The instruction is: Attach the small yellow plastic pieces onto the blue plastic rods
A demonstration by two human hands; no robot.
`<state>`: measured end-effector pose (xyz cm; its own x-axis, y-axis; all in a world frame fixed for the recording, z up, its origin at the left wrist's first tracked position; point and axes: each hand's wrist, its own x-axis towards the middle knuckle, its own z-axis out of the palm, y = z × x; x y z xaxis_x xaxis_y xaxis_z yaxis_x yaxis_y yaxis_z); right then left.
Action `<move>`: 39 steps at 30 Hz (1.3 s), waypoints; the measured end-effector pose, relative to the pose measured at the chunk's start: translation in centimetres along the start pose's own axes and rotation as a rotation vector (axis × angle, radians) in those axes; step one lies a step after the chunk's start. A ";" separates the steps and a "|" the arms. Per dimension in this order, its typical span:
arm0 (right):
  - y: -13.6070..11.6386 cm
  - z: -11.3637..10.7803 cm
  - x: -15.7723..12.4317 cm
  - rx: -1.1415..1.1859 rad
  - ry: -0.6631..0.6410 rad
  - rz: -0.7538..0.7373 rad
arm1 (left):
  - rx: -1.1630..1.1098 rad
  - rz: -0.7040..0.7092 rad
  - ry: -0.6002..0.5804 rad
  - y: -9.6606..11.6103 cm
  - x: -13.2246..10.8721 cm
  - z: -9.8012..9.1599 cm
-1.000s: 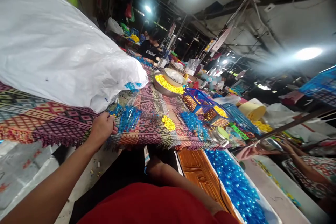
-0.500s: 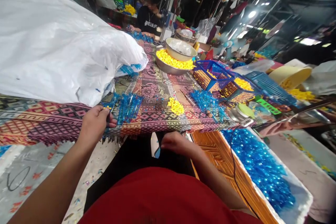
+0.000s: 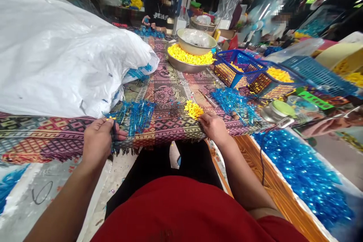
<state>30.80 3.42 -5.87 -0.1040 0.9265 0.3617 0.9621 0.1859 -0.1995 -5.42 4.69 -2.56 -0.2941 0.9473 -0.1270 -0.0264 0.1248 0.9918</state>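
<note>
**A:** And here we are at a long table under a patterned woven cloth [image 3: 48,136], with a big white plastic sack [image 3: 62,56] slumped across its left end!

**B:** What are the hands doing?

**A:** The left hand [image 3: 98,143] is curled nearly shut, pinching a blue plastic strip [image 3: 120,115], a tiny yellow piece [image 3: 110,118] at the fingertips. The right hand [image 3: 214,127] lies open on the cloth, just beside a small heap of yellow pieces [image 3: 193,109].

**B:** What's around them?

**A:** A bundle of blue strips [image 3: 138,117] sits near the left hand, and a blue tangle [image 3: 234,104] lies right of the heap. Farther up, there's a steel basin of yellow pieces [image 3: 181,64] with a cream bowl [image 3: 196,38] resting in it, then a blue basket [image 3: 238,68].

**B:** And the room?

**A:** Dim and crowded! A co-worker in a black shirt [image 3: 157,11] is at the far end, and a long tray heaped with blue strips [image 3: 300,174] runs along the right, below the table.
</note>
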 end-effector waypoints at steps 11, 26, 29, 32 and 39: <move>-5.9 1.4 3.0 -0.002 -0.146 -0.104 | 0.077 -0.009 -0.496 0.1 -5.1 6.6; -4.6 2.2 4.7 0.161 -0.230 -0.183 | -0.021 -0.082 -0.522 -1.4 -4.8 6.8; -4.3 2.4 4.3 0.206 -0.180 -0.185 | -0.033 -0.087 -0.514 -1.5 -4.8 6.9; -4.5 2.6 3.9 0.282 -0.098 -0.199 | -0.031 -0.091 -0.509 -1.4 -4.9 7.0; -5.6 2.1 3.4 0.267 -0.146 -0.198 | -0.018 -0.096 -0.502 -1.1 -4.8 7.3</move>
<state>24.58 6.20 -5.40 -0.3353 0.8972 0.2875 0.8218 0.4277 -0.3764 2.98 2.14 -3.12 0.2056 0.9573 -0.2032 -0.0489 0.2174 0.9749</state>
